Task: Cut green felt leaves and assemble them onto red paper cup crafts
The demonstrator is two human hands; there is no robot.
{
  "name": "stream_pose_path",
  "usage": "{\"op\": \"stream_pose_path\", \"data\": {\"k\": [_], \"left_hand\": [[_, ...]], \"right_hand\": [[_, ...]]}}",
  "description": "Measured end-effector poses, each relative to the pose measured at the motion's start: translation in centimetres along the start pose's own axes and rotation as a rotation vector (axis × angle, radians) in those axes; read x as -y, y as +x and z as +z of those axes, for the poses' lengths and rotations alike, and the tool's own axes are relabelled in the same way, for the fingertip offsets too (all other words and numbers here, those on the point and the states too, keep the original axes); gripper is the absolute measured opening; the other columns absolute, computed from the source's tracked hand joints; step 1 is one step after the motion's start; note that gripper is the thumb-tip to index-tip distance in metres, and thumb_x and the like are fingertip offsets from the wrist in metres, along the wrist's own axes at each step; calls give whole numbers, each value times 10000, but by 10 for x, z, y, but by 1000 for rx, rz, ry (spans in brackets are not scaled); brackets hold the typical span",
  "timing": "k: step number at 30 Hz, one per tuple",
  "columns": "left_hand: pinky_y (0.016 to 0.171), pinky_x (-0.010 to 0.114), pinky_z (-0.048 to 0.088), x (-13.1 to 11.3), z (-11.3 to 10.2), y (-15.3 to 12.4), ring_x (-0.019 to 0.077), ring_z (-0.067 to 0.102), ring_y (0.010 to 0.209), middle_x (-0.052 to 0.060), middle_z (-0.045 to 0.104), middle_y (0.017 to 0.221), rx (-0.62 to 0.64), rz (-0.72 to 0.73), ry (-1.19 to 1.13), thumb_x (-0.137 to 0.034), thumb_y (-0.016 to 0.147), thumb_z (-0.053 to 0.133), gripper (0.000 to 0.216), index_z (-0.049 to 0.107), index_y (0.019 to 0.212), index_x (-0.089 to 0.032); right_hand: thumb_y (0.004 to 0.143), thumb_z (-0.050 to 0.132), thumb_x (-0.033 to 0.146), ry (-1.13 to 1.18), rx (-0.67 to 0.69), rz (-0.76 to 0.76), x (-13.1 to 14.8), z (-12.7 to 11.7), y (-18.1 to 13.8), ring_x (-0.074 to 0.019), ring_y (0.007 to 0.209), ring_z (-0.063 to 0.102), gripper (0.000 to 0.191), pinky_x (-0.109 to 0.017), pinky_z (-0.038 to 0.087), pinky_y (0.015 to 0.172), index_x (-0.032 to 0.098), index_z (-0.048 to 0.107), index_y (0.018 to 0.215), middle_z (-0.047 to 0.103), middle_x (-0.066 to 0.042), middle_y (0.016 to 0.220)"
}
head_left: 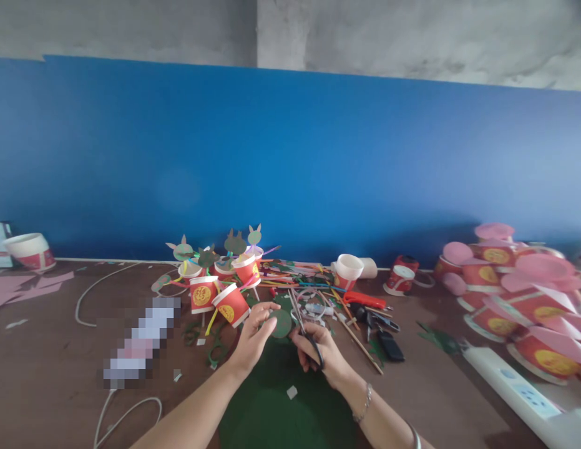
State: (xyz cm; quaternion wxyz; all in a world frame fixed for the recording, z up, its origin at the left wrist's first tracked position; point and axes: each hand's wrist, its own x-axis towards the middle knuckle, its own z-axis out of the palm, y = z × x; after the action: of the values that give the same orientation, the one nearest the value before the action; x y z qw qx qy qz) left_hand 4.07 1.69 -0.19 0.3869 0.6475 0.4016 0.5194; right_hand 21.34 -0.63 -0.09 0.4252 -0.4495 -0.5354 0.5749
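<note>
Between the thumb and fingers of my left hand (259,329) is a round green paper piece (281,323), held up over the table's middle. My right hand (318,350) grips a pair of scissors (301,318) by its dark handles. The blades point up and away, close beside the right edge of the paper piece; I cannot tell whether they touch it. Under both hands lies a large dark green paper sheet (285,399) with a small white scrap (291,392) on it. Curled green offcuts (218,353) lie left of my left hand.
Red-and-white paper cups (203,295) with animal cutouts stand behind my left hand. Pink-topped cups (533,305) pile up at right, near a white power strip (510,383). Keys with a black fob (390,345), a red tool (365,300) and sticks lie right of centre. A cable (99,421) runs at left.
</note>
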Motion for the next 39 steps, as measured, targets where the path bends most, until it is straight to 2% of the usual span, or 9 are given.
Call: {"op": "stream_pose_path", "data": {"k": [3, 10, 14, 20, 39], "left_hand": [[917, 345, 382, 2, 1, 1, 219, 524, 1037, 78, 588, 1084, 21, 11, 25, -325, 837, 494, 251, 541, 632, -188], [985, 379, 354, 10, 7, 0, 230, 481, 1105, 86, 577, 1085, 112, 89, 97, -306, 820, 550, 163, 650, 752, -196], [982, 391, 352, 9, 6, 0, 233, 475, 1112, 90, 575, 1104, 55, 81, 94, -318, 850, 503, 209, 678, 841, -205], [961, 395, 358, 8, 4, 2, 242, 501, 1085, 78, 601, 1082, -58, 60, 109, -316, 828, 526, 193, 688, 866, -216], [950, 381, 365, 7, 6, 1, 233, 514, 1063, 70, 619, 1068, -66, 33, 116, -295, 816, 527, 202, 712, 844, -220]], "right_hand": [[667, 670, 522, 23, -8, -6, 2, 0, -1, -72, 322, 451, 397, -150, 248, 308, 161, 554, 784, 539, 48, 414], [626, 709, 494, 51, -60, -35, 3, 3, -1, -62, 311, 416, 388, -159, 293, 320, 176, 491, 672, 515, 57, 387], [654, 687, 495, 41, -5, -27, 0, 3, 0, -69, 330, 447, 376, -159, 309, 329, 164, 524, 729, 544, 46, 421], [666, 668, 502, 14, 103, -10, -1, 5, -2, -79, 372, 495, 384, -160, 335, 351, 150, 546, 755, 562, 37, 454], [645, 663, 525, -26, 99, 28, 1, 7, -2, -73, 369, 479, 401, -157, 313, 336, 153, 533, 717, 543, 40, 445]]}}
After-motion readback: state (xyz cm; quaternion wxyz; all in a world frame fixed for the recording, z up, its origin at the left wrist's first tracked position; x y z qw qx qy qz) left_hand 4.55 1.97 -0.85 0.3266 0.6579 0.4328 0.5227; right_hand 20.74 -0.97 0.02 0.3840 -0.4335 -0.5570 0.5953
